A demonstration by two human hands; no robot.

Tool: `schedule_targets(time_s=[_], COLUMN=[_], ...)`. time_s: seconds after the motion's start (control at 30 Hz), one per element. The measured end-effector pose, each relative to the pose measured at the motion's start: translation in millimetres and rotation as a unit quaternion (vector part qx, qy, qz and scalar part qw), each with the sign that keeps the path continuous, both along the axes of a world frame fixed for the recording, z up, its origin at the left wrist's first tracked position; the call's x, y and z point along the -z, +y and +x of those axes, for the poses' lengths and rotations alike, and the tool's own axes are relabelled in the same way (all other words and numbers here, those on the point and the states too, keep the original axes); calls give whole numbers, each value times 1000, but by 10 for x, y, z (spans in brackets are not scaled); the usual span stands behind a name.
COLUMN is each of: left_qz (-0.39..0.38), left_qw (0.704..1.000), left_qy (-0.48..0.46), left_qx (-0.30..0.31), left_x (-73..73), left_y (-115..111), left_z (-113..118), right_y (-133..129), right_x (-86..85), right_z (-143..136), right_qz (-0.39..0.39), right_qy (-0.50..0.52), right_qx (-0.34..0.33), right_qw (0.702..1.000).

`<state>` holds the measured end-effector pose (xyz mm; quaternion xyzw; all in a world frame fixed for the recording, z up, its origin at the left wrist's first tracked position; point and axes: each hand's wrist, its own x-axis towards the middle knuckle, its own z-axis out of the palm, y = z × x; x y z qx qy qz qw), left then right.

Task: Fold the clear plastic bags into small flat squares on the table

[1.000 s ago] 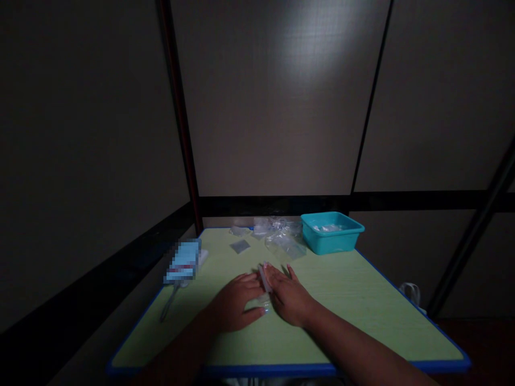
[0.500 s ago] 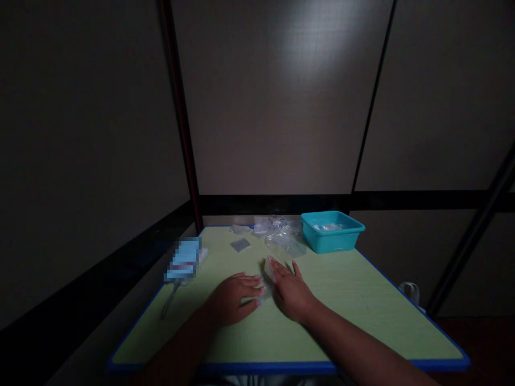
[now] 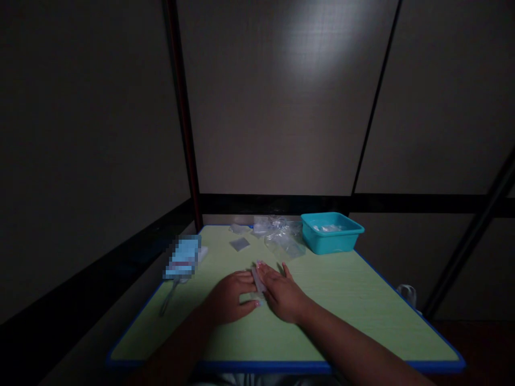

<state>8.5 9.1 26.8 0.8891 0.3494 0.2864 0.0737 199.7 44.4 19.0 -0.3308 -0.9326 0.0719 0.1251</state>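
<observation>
Head view: both hands meet near the middle of the pale green, blue-edged table (image 3: 346,321), over a thin, translucent plastic piece (image 3: 258,280). My left hand (image 3: 231,297) lies on its left side, the thumb apart from the other fingers, their tips by the film. My right hand (image 3: 285,295) slants across its right side, most of the fingers laid close together and one sticking out; its thumb is hidden, so I cannot tell whether I pinch the film. Beyond my hands lies a flat, grey, square piece (image 3: 240,244). Crumpled, clear plastic bags (image 3: 285,245) spread near the far edge, just beside a turquoise, rectangular plastic tub (image 3: 333,243) at the far right corner. At the left edge sits a light-blue, rectangular object (image 3: 183,257), blurred out.
</observation>
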Motion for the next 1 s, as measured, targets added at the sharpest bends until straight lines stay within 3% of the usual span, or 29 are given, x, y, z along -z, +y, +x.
schedule_targets(time_s=[0.07,0.17,0.23,0.57,1.0], left_qz=[4,-5,-28,-118,-145], left_qw=[998,979,965,945,930], left_qy=[-45,-128,-168,-245,-294], left_qx=[-37,-157,-197,-182,-165], left_x=[22,87,126,206,297], left_y=[24,76,109,244,352], left_z=[-13,-33,-36,43,12], right_y=[-4,-11,-14,-57,-46], right_x=[9,11,3,-62,-61], right_z=[0,1,-1,-24,-26], right_qz=[3,6,8,21,24], right_qy=[1,-4,-16,-42,-36], right_qx=[-3,-6,-9,-22,-18], right_qw=[1000,1000,1000,999,999])
